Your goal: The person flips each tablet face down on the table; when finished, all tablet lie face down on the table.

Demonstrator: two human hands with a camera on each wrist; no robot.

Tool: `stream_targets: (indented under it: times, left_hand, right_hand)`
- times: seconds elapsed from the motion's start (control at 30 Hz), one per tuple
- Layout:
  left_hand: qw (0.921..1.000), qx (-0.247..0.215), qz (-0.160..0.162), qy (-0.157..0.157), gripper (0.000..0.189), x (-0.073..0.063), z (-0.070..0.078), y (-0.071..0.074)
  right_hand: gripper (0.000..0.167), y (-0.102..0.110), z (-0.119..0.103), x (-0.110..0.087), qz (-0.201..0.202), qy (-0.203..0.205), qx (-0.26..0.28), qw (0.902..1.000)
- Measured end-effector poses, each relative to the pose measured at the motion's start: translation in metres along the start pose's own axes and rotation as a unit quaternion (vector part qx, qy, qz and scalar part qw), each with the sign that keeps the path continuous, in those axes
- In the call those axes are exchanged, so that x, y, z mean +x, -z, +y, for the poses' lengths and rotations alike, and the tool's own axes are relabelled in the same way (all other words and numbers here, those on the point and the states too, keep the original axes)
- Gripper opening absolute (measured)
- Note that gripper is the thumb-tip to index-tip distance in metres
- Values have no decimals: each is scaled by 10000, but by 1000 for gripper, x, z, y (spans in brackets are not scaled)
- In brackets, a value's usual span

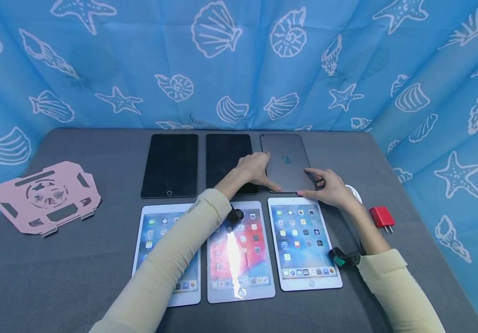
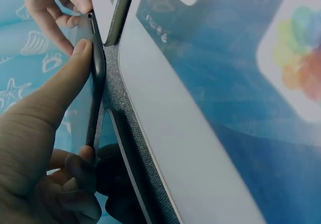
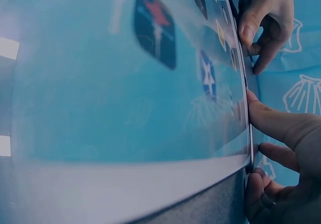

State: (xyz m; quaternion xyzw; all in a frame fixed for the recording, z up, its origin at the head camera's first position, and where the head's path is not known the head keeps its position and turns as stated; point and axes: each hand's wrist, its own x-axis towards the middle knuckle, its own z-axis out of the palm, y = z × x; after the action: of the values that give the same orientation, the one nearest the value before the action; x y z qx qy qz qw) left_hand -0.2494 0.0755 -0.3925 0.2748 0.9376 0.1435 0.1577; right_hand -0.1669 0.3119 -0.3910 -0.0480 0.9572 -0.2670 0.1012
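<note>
A dark grey tablet (image 1: 285,162) lies back side up in the far row, its rear logo showing. My left hand (image 1: 256,170) holds it at the left side and near edge. In the left wrist view, the left thumb (image 2: 75,66) presses the near edge while the other fingers meet the side. The right hand (image 1: 328,187) holds the near right corner, thumb on the near edge and a finger on the right side. In the right wrist view, both hands touch its thin edge. Whether the tablet is slightly lifted, I cannot tell.
Left of it lie two black tablets (image 1: 170,166) with dark screens. Three white tablets (image 1: 305,243) with lit screens form the near row, partly under my left arm. A pink stand (image 1: 49,196) is at left; a red charger (image 1: 382,217) and white cable (image 1: 354,193) at right.
</note>
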Motion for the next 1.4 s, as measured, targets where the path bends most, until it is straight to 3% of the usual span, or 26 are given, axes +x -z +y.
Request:
stream_targets:
  times: [0.13, 0.27, 0.53, 0.67, 0.93, 1.1, 1.4]
  left_hand:
    - [9997, -207, 50, -98, 121, -2, -3, -1]
    - [9967, -743, 97, -320, 112, -7, -12, -2]
    - [9825, -1354, 82, -1274, 95, -10, -32, 0]
    - [9765, -1524, 249, -1506, 87, -12, -39, 4]
    - [9805, -1358, 475, -1338, 82, -19, -61, 23]
    - [9866, -1161, 544, -1006, 82, -26, -86, 43]
    - [9838, -1369, 999, -588, 76, -36, -131, 66]
  right_hand:
    - [79, -1, -2, -1, 12, -55, 62, 10000]
    - [79, -3, -4, -1, 65, -151, 170, 9997]
    - [67, -5, -19, -6, 281, -159, 360, 9988]
    - [63, -5, -28, -7, 357, 6, 381, 9986]
    - [62, -8, -47, -6, 345, 205, 402, 9984]
    - [60, -11, -57, -6, 342, 343, 473, 9977]
    - [60, -16, -75, -4, 372, 496, 579, 9964]
